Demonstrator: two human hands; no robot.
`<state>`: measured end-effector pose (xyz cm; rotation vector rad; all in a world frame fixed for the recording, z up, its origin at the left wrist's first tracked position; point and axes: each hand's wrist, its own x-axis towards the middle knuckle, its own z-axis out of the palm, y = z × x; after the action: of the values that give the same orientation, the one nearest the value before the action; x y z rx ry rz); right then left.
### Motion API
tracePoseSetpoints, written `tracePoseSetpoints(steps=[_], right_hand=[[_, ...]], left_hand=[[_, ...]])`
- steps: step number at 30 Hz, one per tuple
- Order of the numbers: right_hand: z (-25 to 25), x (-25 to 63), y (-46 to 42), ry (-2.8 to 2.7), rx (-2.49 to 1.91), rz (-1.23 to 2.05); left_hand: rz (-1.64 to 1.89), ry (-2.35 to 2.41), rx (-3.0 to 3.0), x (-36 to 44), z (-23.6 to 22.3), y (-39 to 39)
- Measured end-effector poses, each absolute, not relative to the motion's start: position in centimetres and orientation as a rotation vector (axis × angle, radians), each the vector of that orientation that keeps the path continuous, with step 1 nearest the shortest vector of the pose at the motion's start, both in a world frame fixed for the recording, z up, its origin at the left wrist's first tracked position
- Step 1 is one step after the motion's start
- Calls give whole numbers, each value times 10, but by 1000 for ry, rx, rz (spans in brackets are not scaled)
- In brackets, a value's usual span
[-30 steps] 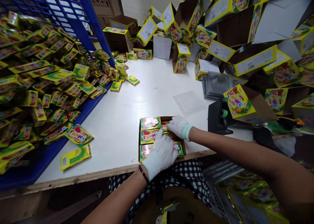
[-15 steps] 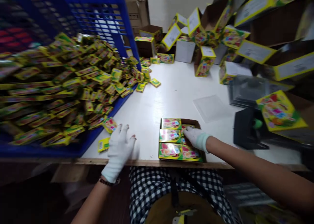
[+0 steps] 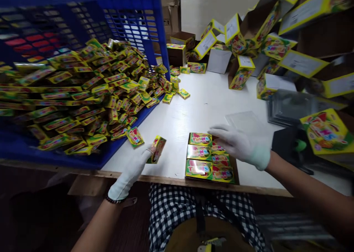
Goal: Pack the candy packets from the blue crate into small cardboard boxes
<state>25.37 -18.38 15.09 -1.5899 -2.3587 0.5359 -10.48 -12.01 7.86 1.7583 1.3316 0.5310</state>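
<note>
Item 1: left hand (image 3: 129,172), white-gloved, lower centre-left of the frame. Fingers are curled shut on 1 yellow packet (image 3: 156,149), gripping its lower end. Change: this hand was empty 0.5 s earlier, so 1 packet is now up off the table and in hand.

Item 2: the yellow packet, held just above the table's near edge, between the crate and the tray. Its long axis tilts from lower left to upper right, with the free end pointing upper right.

Item 3: right hand (image 3: 238,145), white-gloved, lower right of centre. Wide open, fingers spread, holding nothing. Change: it has lifted off the packed packets and hovers just above the tray's right side.

Item 4: cardboard tray (image 3: 236,169), lower centre, at the table's near edge. Holds 6 packets lying flat in 2 columns of 3.

Item 5: blue crate (image 3: 160,23), upper left, tipped, with a heap of packets (image 3: 83,93) sliding out at its lower edge.

Item 6: white table (image 3: 204,97), centre. On it: 1 loose packet (image 3: 134,137) beside the crate, and 1 clear plastic sheet (image 3: 246,121) right of centre.

Item 7: yellow cartons (image 3: 240,72), upper right, many, standing open.
</note>
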Motion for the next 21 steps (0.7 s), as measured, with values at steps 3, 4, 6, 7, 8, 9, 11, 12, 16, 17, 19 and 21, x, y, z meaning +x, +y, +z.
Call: tracePoseSetpoints(steps=[3,4,6,7,8,9,11,12,16,17,19,21], right_hand=[[185,228,-184,-2551,-1356,502],[194,224,-182,-2600,-1348,528],[204,228,-180,-2632,-1458,600],[206,236,-179,-2610,-1587,637],[206,246,-179,-2561,-1757,669],[203,257,-180,-2486,-1947,705],[188,277,-181,-2296,-2301,851],[178,284,-182,-2217,-2410,968],[139,284,-177,-2327,-2428,1102],[132,280,-174,-2400,-2399,1021],[124,270,-170,-2503,-2358,871],[118,258,-168,-2580,-2324,817]], left_hand=[[480,895,1617,-37,117,-132],[429,806,1623,-17,127,-136],[397,733,1672,15,138,-141],[432,750,1721,26,138,-143],[504,792,1790,33,134,-145],[594,843,1877,38,127,-145],[763,941,2066,42,108,-145],[816,977,2146,41,97,-143],[852,1161,2308,17,65,-119],[850,1252,2319,5,61,-108],[844,1498,2303,-29,54,-81],[849,1758,2252,-68,49,-54]])
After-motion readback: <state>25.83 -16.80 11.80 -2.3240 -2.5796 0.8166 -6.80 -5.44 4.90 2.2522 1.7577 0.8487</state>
